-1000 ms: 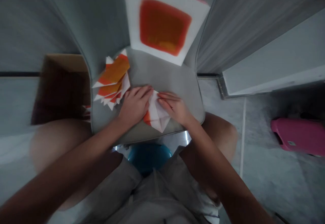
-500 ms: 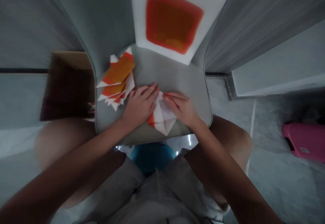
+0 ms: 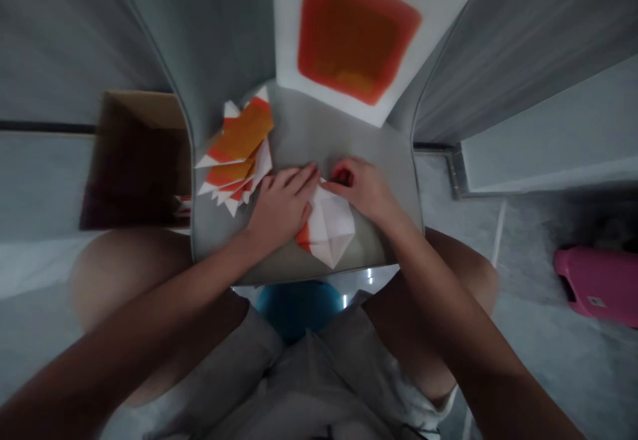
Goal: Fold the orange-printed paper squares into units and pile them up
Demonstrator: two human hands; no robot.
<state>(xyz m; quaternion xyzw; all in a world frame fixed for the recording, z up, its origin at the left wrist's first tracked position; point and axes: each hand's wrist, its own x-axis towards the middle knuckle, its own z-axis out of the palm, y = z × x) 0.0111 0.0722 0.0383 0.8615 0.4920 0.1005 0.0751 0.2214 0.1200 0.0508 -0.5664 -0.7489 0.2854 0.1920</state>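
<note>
A folded white paper piece with an orange edge (image 3: 329, 230) lies on the grey chair seat (image 3: 309, 134) in front of me. My left hand (image 3: 283, 206) lies flat on its left side, fingers stretched out and pressing it down. My right hand (image 3: 363, 189) is at the paper's top corner, fingers curled in a pinch on that corner. A stack of several folded orange-and-white paper pieces (image 3: 239, 151) rests on the seat just left of my left hand.
A white sheet with a large orange square (image 3: 356, 34) leans against the chair back. A brown cardboard box (image 3: 137, 161) stands left of the chair. A pink object (image 3: 598, 287) lies on the floor at right. A blue round thing (image 3: 294, 307) sits between my knees.
My right hand has slid up from lying on the paper's right side to its top corner and curled its fingers. The left hand has stayed pressing. The view has shifted slightly.
</note>
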